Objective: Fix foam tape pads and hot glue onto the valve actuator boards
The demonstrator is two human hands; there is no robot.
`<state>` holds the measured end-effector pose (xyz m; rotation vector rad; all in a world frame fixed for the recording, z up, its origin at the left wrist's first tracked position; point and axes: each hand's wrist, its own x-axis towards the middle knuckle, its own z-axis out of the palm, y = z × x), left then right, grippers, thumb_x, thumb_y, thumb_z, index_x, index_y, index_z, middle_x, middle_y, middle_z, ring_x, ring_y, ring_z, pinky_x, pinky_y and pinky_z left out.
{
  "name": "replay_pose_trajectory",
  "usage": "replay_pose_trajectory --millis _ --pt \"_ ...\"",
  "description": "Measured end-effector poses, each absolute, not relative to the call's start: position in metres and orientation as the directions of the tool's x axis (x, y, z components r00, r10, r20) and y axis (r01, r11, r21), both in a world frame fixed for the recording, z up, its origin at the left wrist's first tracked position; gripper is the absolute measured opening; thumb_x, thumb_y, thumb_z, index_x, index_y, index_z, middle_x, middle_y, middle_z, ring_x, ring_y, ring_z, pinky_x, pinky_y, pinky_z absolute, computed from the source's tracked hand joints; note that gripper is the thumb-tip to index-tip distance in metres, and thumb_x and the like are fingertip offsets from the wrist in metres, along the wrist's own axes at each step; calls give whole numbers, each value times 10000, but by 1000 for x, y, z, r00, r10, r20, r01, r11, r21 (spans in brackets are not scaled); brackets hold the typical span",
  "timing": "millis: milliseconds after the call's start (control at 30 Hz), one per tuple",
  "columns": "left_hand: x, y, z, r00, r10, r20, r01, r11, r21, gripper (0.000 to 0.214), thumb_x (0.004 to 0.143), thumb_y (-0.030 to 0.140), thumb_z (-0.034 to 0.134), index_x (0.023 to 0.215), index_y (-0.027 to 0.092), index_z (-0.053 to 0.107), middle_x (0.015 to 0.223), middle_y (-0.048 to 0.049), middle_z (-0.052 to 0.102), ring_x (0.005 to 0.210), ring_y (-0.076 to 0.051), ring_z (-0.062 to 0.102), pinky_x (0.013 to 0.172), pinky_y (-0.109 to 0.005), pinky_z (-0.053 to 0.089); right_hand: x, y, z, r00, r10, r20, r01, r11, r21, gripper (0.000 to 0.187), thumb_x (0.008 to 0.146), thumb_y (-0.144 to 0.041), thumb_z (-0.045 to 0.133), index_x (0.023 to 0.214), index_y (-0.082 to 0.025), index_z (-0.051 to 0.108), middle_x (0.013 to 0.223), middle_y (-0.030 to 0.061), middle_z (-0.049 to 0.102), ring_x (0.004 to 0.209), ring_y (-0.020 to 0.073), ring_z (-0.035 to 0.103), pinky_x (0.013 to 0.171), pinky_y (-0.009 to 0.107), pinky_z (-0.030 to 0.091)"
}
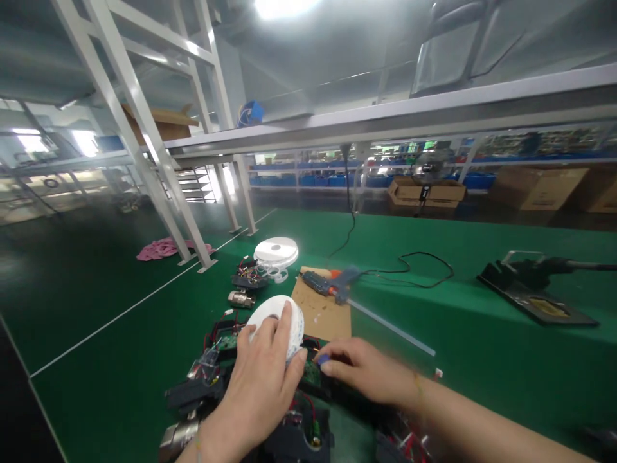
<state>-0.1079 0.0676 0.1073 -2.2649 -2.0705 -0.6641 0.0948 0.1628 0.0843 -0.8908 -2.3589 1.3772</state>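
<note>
A white roll of tape [258, 311] is under my left hand [264, 363], whose fingers lie across its face while the thumb grips the rim. Just to the right, my right hand [359, 368] pinches a small blue round piece [323, 360] over a green circuit board [311, 374]. What the blue piece is, I cannot make out. Around both hands sit dark plastic housings [195, 391] with boards and red and black wires. A metal valve body [179, 438] shows beside my left wrist.
A glue gun [318, 283] with a long glue stick [393, 328] lies on cardboard [308, 312]. Behind are another white roll [276, 249] and a metal fitting [241, 299]. A black-handled tool [540, 289] rests at right. White shelf posts [159, 148] stand left; a shelf [385, 119] crosses above.
</note>
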Motion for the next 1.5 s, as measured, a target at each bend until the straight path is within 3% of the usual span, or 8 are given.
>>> replay_pose_trajectory --millis 133,300,567,767,867,1000,1167,1500 --pt "-105 77 120 98 977 190 957 -145 251 609 1011 374 260 1554 107 189 1337 -187 533 1240 -315 488 1099 -588 300 91 167 81 -697 715 54 408 458 -790 269 908 -322 541 714 -165 641 757 45 610 774 210 562 722 308 393" --pt "-111 83 115 133 990 56 960 -143 243 618 984 307 263 1557 98 163 1417 -197 469 1312 -315 429 1146 -583 250 90 169 68 -651 756 66 414 427 -804 209 897 -269 520 776 -166 656 758 39 679 731 199 606 669 278 404" --pt "-120 83 107 147 986 -83 947 -116 300 732 917 258 335 1575 108 51 1584 -158 280 1504 -257 159 1237 -525 57 90 164 66 -641 764 80 381 406 -830 174 846 -237 535 812 -165 690 760 39 692 717 197 608 657 277 395" --pt "-109 87 105 23 1000 20 948 -28 318 795 937 544 386 1559 95 177 1513 -179 405 1436 -298 314 1208 -547 148 91 164 67 -644 761 79 367 398 -841 160 851 -222 546 822 -163 691 785 45 711 734 201 622 667 276 409" --pt "-106 88 100 1 998 67 961 -20 278 712 958 453 353 1551 91 198 1460 -184 456 1396 -294 367 1189 -558 180 92 164 68 -639 766 73 374 392 -840 155 854 -205 547 800 -166 687 776 43 711 725 197 623 656 273 408" --pt "-109 87 99 56 998 25 961 -61 270 660 956 312 293 1555 71 155 1522 -187 381 1449 -268 293 1214 -535 142 92 164 69 -618 783 72 391 385 -836 136 861 -180 558 837 -172 691 784 36 712 732 191 633 657 268 413" --pt "-114 84 106 122 992 -44 960 -106 261 686 935 260 321 1564 81 117 1571 -182 313 1484 -263 231 1225 -520 139 91 162 71 -593 800 88 393 383 -836 163 845 -131 589 992 -160 653 765 18 707 698 171 638 655 255 430" --pt "-101 100 126 204 975 -92 975 -193 111 695 920 241 331 1563 89 117 1539 -192 361 1422 -290 326 1184 -528 211 91 156 68 -592 793 146 351 417 -838 100 844 -115 609 903 -196 612 782 8 738 698 154 688 632 226 483"
